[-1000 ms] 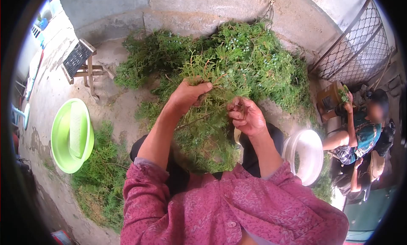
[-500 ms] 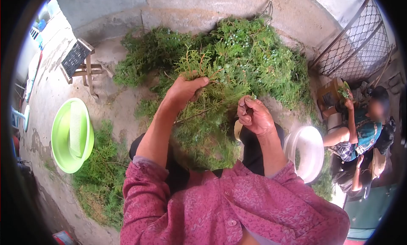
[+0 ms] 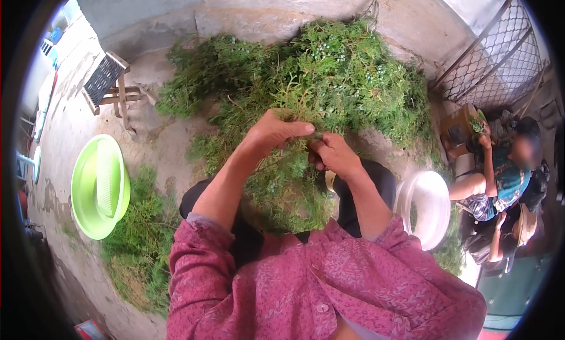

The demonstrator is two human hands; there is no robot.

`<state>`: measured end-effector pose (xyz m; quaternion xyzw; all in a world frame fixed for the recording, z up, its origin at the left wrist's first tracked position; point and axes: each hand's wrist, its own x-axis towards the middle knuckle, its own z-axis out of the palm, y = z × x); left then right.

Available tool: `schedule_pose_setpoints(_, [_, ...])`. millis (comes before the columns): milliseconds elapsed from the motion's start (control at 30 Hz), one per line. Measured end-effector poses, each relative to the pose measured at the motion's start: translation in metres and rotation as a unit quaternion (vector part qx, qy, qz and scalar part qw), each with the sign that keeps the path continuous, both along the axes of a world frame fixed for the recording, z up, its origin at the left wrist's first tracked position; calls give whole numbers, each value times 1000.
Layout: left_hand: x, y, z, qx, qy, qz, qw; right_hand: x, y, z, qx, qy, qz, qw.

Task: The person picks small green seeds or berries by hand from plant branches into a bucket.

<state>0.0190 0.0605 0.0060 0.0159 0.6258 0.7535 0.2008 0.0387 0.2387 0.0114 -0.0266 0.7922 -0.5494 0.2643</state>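
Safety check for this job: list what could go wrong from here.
1. The left hand and right hand pinch the branch close together; its woody stems could scratch skin.
2. The white basin sits off to the right, so loose bits may drop onto the concrete floor instead.

The branch (image 3: 288, 181) is bushy green, scaly, cypress-like foliage on what seems a thin brown stem. It hangs down over the lap, its top gripped in the left hand (image 3: 276, 131), with the right hand (image 3: 332, 154) closed on it just beside.
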Motion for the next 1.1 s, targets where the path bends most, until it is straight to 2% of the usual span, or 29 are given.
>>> schedule_pose_setpoints(133, [3,3,-1,-40,15,-32,999,-3,-10,-5,3,10,29,1000])
schedule_pose_setpoints(200, [5,5,2,-6,47,-49,998,-5,-13,-8,28,75,76,994])
schedule_pose_setpoints(300, [8,4,5,-4,39,-47,998,-6,-15,-6,60,68,94,991])
schedule_pose_setpoints(433, [5,4,-2,-4,34,-36,999,-5,-11,-8,48,50,104,992])
schedule_pose_setpoints(533, [0,4,-10,-56,-1,-16,998,-2,-8,-7,18,22,112,993])
schedule_pose_setpoints(633, [-2,2,-13,-29,-32,-2,999,3,-5,2,-8,28,132,991])
schedule_pose_setpoints(700, [-2,2,-13,-4,-40,20,999,7,-3,5,-4,-2,182,983])
schedule_pose_setpoints(800, [-1,2,-15,-11,-26,-7,1000,13,-3,3,-37,-9,187,982])
schedule_pose_setpoints(900, [2,-1,-8,-14,-29,-33,999,13,-1,4,-41,8,134,990])
schedule_pose_setpoints(1033, [5,-2,2,-34,-37,-41,998,7,2,3,-25,14,136,990])
schedule_pose_setpoints(1100, [7,-2,4,-16,7,-96,995,6,1,5,-28,6,132,991])
